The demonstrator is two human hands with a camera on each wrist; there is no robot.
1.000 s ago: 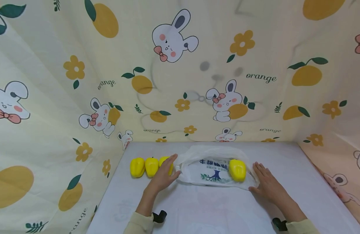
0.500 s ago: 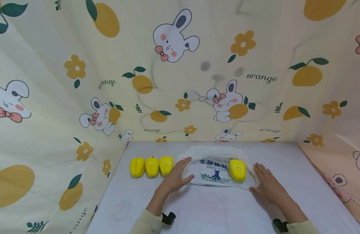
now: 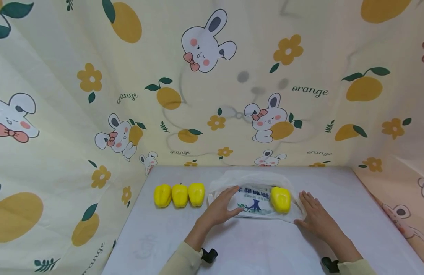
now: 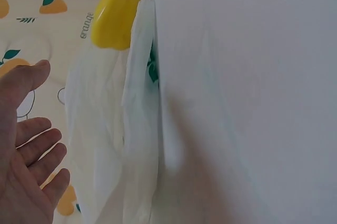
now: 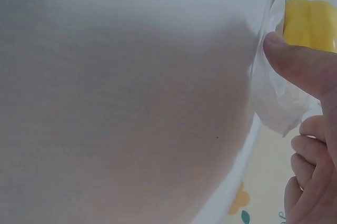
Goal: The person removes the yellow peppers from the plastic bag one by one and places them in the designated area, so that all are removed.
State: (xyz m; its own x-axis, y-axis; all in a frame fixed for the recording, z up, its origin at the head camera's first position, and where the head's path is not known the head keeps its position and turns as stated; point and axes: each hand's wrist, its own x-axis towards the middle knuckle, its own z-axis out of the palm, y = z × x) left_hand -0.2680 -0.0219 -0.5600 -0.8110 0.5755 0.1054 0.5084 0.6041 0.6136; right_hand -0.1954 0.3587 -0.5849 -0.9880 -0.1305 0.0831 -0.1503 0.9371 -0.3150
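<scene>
A white plastic bag (image 3: 251,176) with blue lettering and a tree print lies flat on the table. On its right part sits a yellow bell pepper (image 3: 280,199), also visible in the left wrist view (image 4: 115,19). My left hand (image 3: 219,209) hovers over the bag's left part, thumb and fingers spread and holding nothing. My right hand (image 3: 316,215) rests at the bag's right edge with its fingers straight. In the right wrist view its thumb (image 5: 297,66) touches the bag's edge, close to the pepper.
Three more yellow bell peppers (image 3: 179,195) stand in a row left of the bag. A white cloth (image 3: 256,248) covers the table. Patterned curtains (image 3: 232,95) with rabbits and oranges enclose the back and both sides.
My left hand has moved right, away from the row of peppers and over the bag's left part, so the third pepper shows fully. The right hand stays in place.
</scene>
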